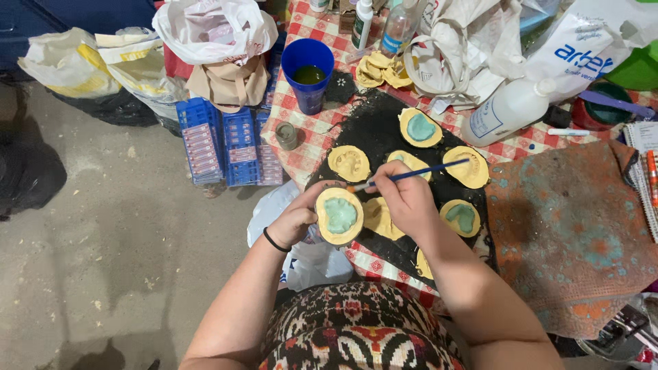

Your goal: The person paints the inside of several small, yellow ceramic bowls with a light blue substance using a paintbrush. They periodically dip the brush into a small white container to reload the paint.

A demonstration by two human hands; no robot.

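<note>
The left hand [296, 218] cups a yellow mould [339, 216] with green filling, out past the black mat [373, 130] over the tabletop's edge; the right hand [406, 199] pinches a blue brush [411, 173], tip at the mould's rim. A slack grip could tip it to the floor [123, 226]; an elbow might smear moulds on the mat.

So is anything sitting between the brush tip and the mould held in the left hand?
Nothing visible. The brush in the right hand has its tip right at the top rim of the yellow mould, which the left hand holds.
</note>
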